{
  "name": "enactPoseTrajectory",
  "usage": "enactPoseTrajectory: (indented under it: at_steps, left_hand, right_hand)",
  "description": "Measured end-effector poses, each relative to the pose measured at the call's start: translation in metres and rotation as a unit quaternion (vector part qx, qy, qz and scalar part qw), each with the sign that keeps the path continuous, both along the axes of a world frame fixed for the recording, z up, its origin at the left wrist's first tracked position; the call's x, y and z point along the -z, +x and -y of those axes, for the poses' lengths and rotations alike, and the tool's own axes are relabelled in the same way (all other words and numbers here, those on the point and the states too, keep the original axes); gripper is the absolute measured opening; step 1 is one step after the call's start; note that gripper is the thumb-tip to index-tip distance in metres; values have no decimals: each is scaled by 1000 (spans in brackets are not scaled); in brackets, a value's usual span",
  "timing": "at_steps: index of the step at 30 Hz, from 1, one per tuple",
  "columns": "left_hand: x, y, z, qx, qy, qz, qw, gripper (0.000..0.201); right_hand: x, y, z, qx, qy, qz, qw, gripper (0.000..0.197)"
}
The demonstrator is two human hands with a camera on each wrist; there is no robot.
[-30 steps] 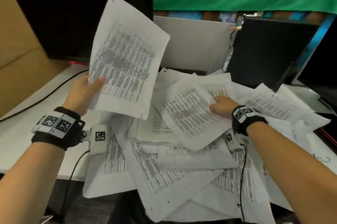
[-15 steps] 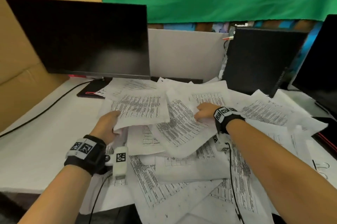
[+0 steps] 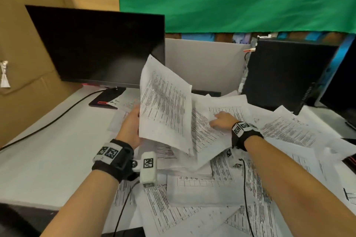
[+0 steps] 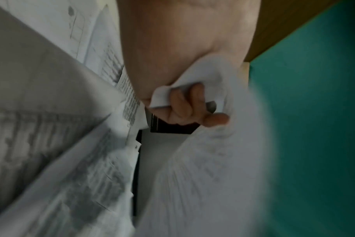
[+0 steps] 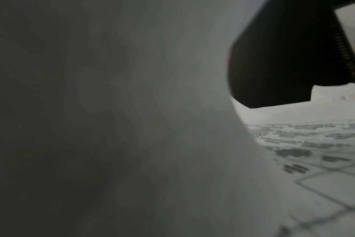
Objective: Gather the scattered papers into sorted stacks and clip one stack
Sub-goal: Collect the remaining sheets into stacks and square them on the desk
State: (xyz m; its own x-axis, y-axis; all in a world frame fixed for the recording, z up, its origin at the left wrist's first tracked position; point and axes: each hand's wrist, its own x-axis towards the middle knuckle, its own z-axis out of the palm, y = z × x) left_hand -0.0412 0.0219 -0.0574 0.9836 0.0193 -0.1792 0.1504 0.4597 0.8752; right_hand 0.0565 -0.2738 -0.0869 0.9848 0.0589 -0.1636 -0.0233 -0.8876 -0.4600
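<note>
Left hand lifts a sheaf of sheets; right hand lies on the pile

The left hand (image 3: 131,127) holds white printed sheets (image 3: 165,109) tilted above the scattered white paper pile (image 3: 202,194) on the desk; the left wrist view alone shows fingers (image 4: 184,105) curled round their edge. The right hand (image 3: 221,121) rests right of them on the pile, its grip hidden.

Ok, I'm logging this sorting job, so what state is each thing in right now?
Left hand: fingers grip a lifted sheaf.
Lifted sheaf: raised, tilted, off the pile.
Right hand: on a sheet, grip unclear.
Scattered papers: overlapping, unsorted, not clipped.
Left monitor: screen dark.
</note>
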Motion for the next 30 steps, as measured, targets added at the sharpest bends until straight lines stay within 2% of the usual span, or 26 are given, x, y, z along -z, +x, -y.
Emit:
enactPoseTrajectory:
  at_steps: [1, 2, 3, 4, 5, 7, 8, 9, 13, 15, 17, 20, 22, 23, 24, 25, 27, 28, 30]
  left_hand:
    - [4, 0, 1, 17, 55, 6, 998, 33]
    - [11, 1, 1, -7, 122, 2, 993, 25]
    - [19, 1, 0, -43, 205, -1, 978, 19]
    - [29, 4, -1, -72, 226, -31, 971, 19]
    - [36, 4, 0, -85, 223, -59, 969, 18]
    - [51, 8, 4, -108, 271, -75, 953, 16]
    - [56, 10, 9, -121, 306, -67, 942, 18]
    - [58, 8, 13, -125, 326, -63, 935, 23]
    - [66, 2, 22, -109, 399, -46, 909, 30]
    - [69, 1, 20, -90, 425, -36, 900, 33]
    - [71, 1, 18, -67, 437, -42, 896, 38]
    - [70, 2, 17, -40, 439, -63, 896, 31]
    - [65, 1, 20, -47, 494, -42, 867, 21]
    - [61, 2, 22, -49, 507, -17, 860, 28]
    - [56, 2, 26, -39, 489, 15, 871, 38]
    - [47, 1, 31, -15, 431, 31, 902, 47]
    - [33, 5, 43, 60, 246, -11, 967, 59]
    - [29, 7, 46, 89, 150, -34, 984, 62]
    - [23, 11, 43, 142, 37, -58, 988, 64]
  right_hand:
    - [-8, -3, 6, 29, 45, 24, 998, 30]
    - [-16, -6, 16, 71, 95, 54, 991, 30]
    - [-26, -9, 27, 122, 158, 92, 976, 29]
    - [-35, -13, 40, 180, 230, 126, 948, 29]
    - [-44, -19, 53, 240, 319, 159, 903, 30]
    - [-56, -32, 76, 323, 495, 189, 784, 19]
    - [-57, -35, 84, 340, 561, 188, 731, 11]
    - [-58, -40, 87, 342, 609, 174, 694, 9]
    - [-42, -47, 72, 319, 717, 90, 613, 15]
    - [-35, -56, 52, 299, 753, 43, 585, 17]
    - [-25, -64, 29, 267, 750, -1, 605, 15]
    - [-13, -78, -5, 233, 668, -53, 704, 31]
    - [-8, -88, -22, 222, 647, -67, 726, 40]
    - [-6, -91, -28, 221, 634, -65, 739, 41]
    - [-4, -95, -34, 217, 635, -77, 737, 39]
    - [-5, -99, -41, 217, 655, -94, 718, 34]
    - [-4, -105, -50, 211, 683, -129, 687, 25]
    - [-4, -107, -54, 205, 682, -141, 688, 22]
    - [-3, -113, -58, 191, 665, -150, 707, 13]
